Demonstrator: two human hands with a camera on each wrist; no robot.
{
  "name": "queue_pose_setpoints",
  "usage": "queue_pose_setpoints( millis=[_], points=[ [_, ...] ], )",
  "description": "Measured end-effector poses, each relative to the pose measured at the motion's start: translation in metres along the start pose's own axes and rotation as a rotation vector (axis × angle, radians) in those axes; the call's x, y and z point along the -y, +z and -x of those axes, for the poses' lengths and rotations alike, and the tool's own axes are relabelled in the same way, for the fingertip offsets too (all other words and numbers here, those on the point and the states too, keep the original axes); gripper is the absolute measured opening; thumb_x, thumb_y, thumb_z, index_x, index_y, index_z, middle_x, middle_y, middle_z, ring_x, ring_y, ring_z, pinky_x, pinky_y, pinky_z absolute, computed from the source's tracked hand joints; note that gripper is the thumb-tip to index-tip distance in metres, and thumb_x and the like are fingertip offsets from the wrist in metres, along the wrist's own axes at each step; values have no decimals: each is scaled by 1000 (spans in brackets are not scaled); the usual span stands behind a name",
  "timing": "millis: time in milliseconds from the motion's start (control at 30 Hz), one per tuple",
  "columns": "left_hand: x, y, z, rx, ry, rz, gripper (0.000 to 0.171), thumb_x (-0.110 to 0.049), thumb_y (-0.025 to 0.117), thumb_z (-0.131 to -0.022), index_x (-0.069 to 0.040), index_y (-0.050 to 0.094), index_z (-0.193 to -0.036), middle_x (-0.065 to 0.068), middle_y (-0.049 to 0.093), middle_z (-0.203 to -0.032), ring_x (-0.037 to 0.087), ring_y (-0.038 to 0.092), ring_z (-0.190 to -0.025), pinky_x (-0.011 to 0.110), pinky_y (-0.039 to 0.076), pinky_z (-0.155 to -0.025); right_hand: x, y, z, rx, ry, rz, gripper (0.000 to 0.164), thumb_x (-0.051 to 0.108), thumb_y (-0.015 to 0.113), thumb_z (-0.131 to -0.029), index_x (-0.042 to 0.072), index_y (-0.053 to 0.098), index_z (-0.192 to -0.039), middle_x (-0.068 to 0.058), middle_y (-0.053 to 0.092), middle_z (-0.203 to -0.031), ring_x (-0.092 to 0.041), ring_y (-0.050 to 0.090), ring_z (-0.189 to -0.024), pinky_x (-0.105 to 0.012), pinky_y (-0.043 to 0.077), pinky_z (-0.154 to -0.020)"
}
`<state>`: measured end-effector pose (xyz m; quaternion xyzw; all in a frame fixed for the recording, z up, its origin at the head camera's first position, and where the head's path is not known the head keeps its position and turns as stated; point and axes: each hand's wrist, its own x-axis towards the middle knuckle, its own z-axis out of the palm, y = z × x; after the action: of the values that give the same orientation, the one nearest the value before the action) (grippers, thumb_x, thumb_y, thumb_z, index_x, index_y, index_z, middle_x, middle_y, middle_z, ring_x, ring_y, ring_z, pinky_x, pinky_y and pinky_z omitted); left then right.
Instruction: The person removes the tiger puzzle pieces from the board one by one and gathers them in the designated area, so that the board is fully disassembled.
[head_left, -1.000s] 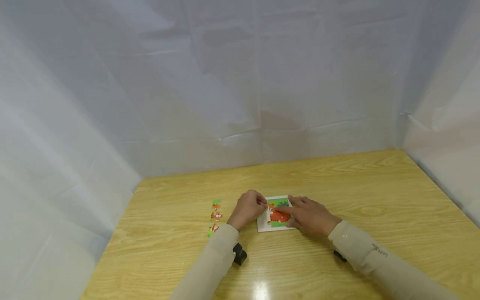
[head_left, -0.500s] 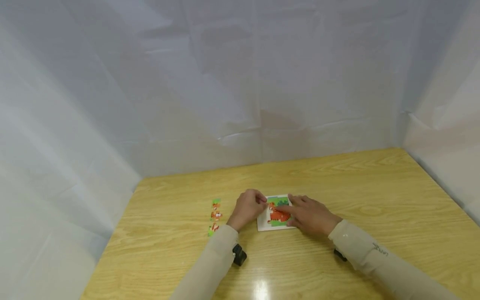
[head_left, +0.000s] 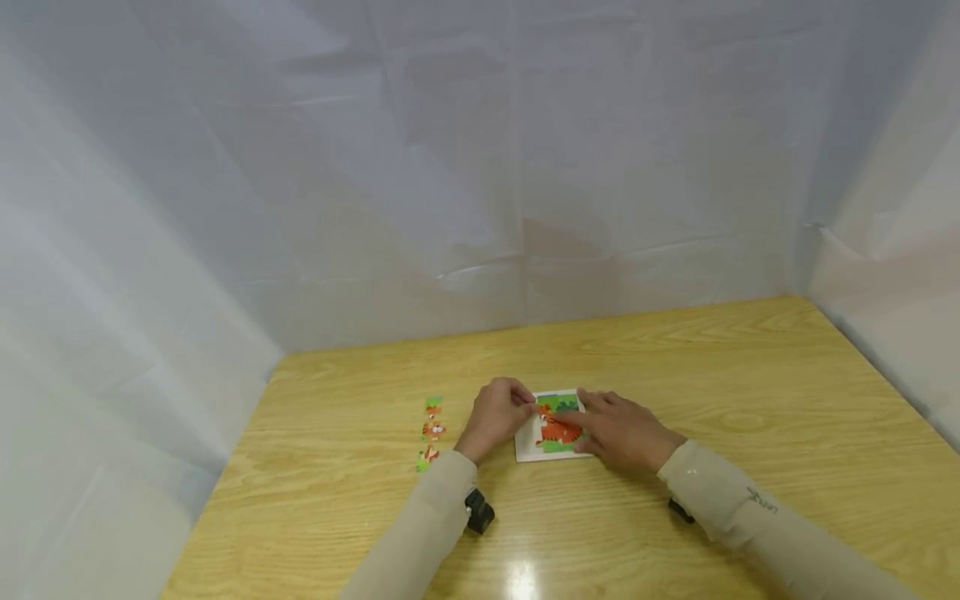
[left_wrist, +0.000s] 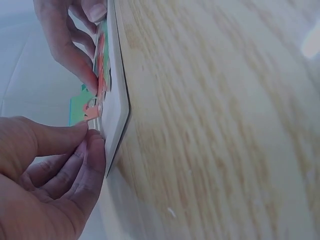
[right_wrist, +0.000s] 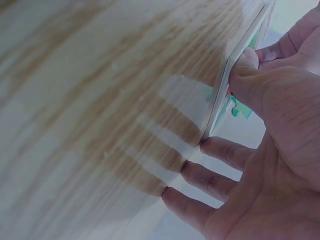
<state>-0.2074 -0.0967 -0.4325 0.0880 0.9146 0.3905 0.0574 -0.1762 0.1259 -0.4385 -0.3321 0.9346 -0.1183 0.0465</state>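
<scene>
A white-bordered puzzle board (head_left: 528,455) lies on the table, showing an orange tiger on green. My left hand (head_left: 495,417) is at its left side. In the left wrist view, thumb and forefinger pinch a green and orange puzzle piece (left_wrist: 76,108), tilted up from the board. My right hand (head_left: 621,431) spreads over the board's right side, its index finger reaching onto the tiger picture. The right wrist view has the right thumb (right_wrist: 246,75) at the board's near edge and other fingertips touching the tabletop beside it.
Several loose puzzle pieces (head_left: 432,431) lie in a column left of the board. The wooden table (head_left: 637,350) ends at a white sheet (head_left: 480,167) behind, with more sheeting on both sides. Black wrist devices (head_left: 478,511) show beneath the sleeves.
Very little differs. Both hands stay in place around the board, and the loose pieces lie where they were.
</scene>
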Motion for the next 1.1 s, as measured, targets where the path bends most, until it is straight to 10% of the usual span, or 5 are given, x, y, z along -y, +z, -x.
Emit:
queue_pose_setpoints(
  millis=[433, 1100],
  points=[
    [-2, -4, 0, -45, 15, 38, 3, -7, 73, -93, -5, 75, -93, 2, 70, -84, 13, 62, -74, 28, 52, -64, 0, 1, 0, -13, -5, 5, 51, 31, 64, -101, 22, 52, -149, -29, 43, -150, -48, 50, -127, -60, 47, -98],
    [24, -50, 15, -145, -72, 64, 5, -9, 72, -94, -6, 73, -91, 4, 68, -82, 15, 63, -70, 29, 52, -60, 0, -1, 4, 3, 3, -13, 50, 32, 62, -102, 21, 52, -150, -28, 42, -151, -48, 47, -131, -60, 45, -101]
  ],
)
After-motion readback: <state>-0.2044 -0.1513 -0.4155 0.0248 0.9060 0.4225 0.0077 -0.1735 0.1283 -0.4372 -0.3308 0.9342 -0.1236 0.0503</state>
